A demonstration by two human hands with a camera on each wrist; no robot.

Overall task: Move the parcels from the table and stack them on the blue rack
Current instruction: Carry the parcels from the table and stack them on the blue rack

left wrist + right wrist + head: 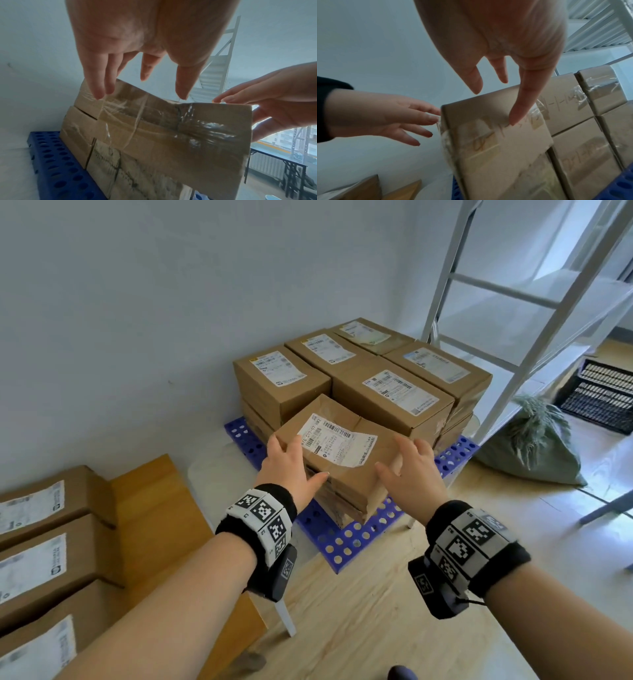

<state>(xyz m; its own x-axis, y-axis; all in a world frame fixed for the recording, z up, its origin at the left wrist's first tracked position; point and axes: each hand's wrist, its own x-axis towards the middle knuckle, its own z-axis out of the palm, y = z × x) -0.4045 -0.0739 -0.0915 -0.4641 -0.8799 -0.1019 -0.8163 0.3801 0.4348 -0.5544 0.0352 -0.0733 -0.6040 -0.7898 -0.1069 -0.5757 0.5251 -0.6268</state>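
Brown cardboard parcel (337,451), taped, white barcode label partly reading "C12-07", atop a stack on the blue rack (346,537). Flanked by left hand (286,463) and right hand (412,470), fingers straight and released, gripping nothing.

Left hand (137,40) open above taped parcel (171,128); blue rack (51,155) below.

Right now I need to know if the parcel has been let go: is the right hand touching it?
Cannot tell. In the right wrist view the right hand's fingers overlap the parcel, showing neither contact nor gap plainly.
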